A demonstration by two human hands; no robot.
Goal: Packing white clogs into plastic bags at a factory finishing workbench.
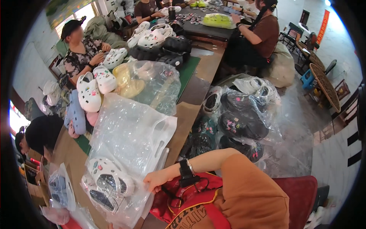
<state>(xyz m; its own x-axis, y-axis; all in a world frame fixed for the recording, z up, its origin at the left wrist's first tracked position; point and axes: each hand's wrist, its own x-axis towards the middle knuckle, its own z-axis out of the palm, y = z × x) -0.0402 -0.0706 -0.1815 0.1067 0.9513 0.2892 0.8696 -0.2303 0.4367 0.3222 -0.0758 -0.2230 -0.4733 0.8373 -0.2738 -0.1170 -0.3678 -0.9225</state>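
My right hand [154,181] comes in from the right, with a black band and a watch at the wrist. Its fingers are closed on the edge of a clear plastic bag [138,192]. Inside that bag lies a pair of white clogs [110,185] with coloured charms, at the near edge of the table. Under and beyond it are flat clear bags [122,128] with cut-out handles, lying in a stack. My left hand cannot be made out in the picture.
White clogs [89,91], blue clogs [76,112] and black clogs [177,45] are heaped farther along the table. Bagged dark clogs [244,122] stand at the right, beside the table [190,114]. Co-workers sit around it, one at the left [78,53], another at the far right [263,34].
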